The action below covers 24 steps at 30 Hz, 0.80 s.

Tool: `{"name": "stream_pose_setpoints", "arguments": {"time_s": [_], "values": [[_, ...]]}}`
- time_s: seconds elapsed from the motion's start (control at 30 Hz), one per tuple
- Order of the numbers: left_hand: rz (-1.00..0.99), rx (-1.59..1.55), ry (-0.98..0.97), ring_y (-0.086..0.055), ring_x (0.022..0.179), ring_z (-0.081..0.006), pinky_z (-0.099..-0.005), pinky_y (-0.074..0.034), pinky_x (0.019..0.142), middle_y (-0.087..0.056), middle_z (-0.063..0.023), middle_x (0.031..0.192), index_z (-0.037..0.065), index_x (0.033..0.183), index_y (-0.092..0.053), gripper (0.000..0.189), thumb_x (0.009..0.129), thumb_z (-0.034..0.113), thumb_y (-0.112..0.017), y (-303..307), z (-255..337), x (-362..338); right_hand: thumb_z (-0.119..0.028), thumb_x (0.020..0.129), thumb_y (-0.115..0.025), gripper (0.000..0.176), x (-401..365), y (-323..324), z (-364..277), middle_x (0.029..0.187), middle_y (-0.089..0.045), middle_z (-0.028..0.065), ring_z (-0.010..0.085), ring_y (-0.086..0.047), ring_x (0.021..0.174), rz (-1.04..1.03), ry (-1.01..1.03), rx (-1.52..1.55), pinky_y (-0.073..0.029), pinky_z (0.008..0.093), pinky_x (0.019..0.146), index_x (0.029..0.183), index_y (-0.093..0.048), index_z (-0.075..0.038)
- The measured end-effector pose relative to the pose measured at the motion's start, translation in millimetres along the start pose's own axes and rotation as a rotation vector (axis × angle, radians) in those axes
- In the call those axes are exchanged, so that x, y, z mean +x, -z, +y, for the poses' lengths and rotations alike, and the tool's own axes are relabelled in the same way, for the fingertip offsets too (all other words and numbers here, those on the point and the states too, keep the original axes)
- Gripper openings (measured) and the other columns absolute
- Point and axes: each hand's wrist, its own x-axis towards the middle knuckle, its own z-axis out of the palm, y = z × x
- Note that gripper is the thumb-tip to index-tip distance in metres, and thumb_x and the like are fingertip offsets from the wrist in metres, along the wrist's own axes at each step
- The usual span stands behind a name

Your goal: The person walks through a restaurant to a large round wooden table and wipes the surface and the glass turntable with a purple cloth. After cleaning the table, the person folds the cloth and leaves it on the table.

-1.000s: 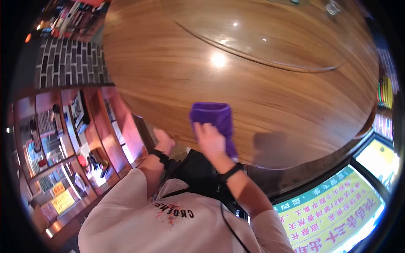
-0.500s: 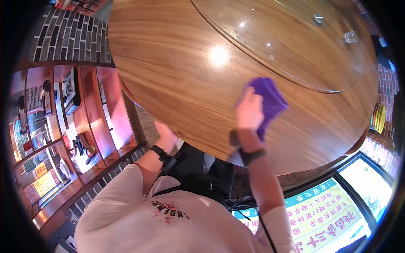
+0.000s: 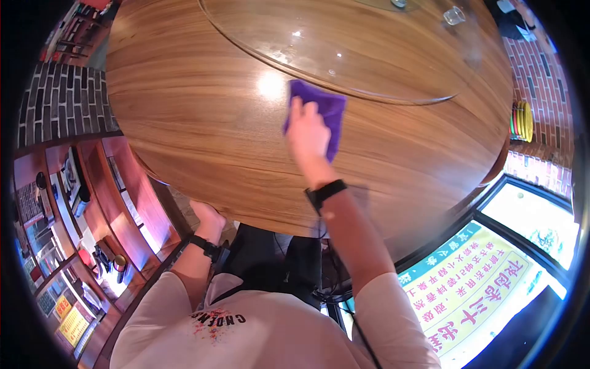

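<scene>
Wiping in hand at a restaurant's round wooden table point(image 3: 184, 123): we see the right hand point(image 3: 307, 132) pressed flat on a folded purple cloth point(image 3: 324, 107), fingers laid out narrow and straight over it, pinning it to the wood. The cloth lies just beside the near rim of the glass turntable point(image 3: 344, 49). The left hand point(image 3: 208, 216) rests at the table's near edge; we cannot tell how its fingers lie. A small glass point(image 3: 453, 15) stands far across. We judge the job partway: the wood shines all over, no streak marks off wiped from unwiped, and the wide band around the turntable is left to cover. The cloth's long axis runs away from the person, its far edge pointing at the turntable's rim.
</scene>
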Motion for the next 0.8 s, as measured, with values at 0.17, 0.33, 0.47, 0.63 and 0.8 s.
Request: {"name": "stream_pose_setpoints", "arguments": {"time_s": [0.17, 0.33, 0.47, 0.63, 0.8], "values": [[-0.022, -0.021, 0.003, -0.056, 0.13, -0.0309, -0.049, -0.046, 0.11, -0.059, -0.0085, 0.144, 0.011, 0.14, -0.055, 0.055, 0.104, 0.049, -0.04, 5, 0, 6, -0.016, 0.097, -0.053, 0.034, -3, 32, 158, 0.113, -0.06, 0.0168, 0.0372, -0.071, 0.092, 0.113, -0.37, -0.069, -0.06, 0.0504, 0.072, 0.13, -0.054, -0.015], [-0.012, -0.016, -0.026, -0.056, 0.13, -0.0314, -0.0484, -0.045, 0.111, -0.059, -0.0081, 0.144, 0.011, 0.142, -0.053, 0.056, 0.104, 0.05, -0.04, 10, -2, 10, -0.019, 0.098, -0.053, 0.035, -40, 57, 282, 0.117, -0.061, 0.0202, 0.0405, -0.071, 0.094, 0.142, -0.79, -0.213, -0.06, 0.0519, 0.077, 0.133, -0.054, -0.015], [-0.062, 0.004, -0.045, -0.055, 0.13, -0.0312, -0.0502, -0.045, 0.111, -0.057, -0.0086, 0.145, 0.011, 0.143, -0.052, 0.058, 0.104, 0.052, -0.04, 21, -9, 22, -0.02, 0.098, -0.052, 0.028, -53, 45, 285, 0.115, -0.062, 0.0206, 0.0415, -0.072, 0.091, 0.194, -0.801, -0.241, -0.059, 0.054, 0.075, 0.126, -0.055, -0.015], [-0.112, 0.05, 0.012, -0.056, 0.13, -0.0325, -0.0548, -0.046, 0.11, -0.059, -0.0099, 0.143, 0.012, 0.144, -0.052, 0.059, 0.104, 0.054, -0.041, 11, -1, 7, -0.014, 0.095, -0.055, 0.027, -80, 35, 131, 0.097, -0.057, 0.0121, 0.0289, -0.07, 0.075, 0.068, -0.433, -0.13, -0.06, 0.0398, 0.056, 0.121, -0.053, -0.008], [-0.135, 0.118, 0.092, -0.055, 0.132, -0.0331, -0.0558, -0.046, 0.11, -0.058, -0.0106, 0.143, 0.014, 0.145, -0.052, 0.059, 0.103, 0.053, -0.041, 28, 5, 22, -0.014, 0.088, -0.06, 0.053, -147, 13, 53, 0.097, -0.053, 0.0085, 0.0234, -0.065, 0.08, 0.051, -0.024, 0.13, -0.059, 0.0346, 0.061, 0.14, -0.056, -0.008]]}}
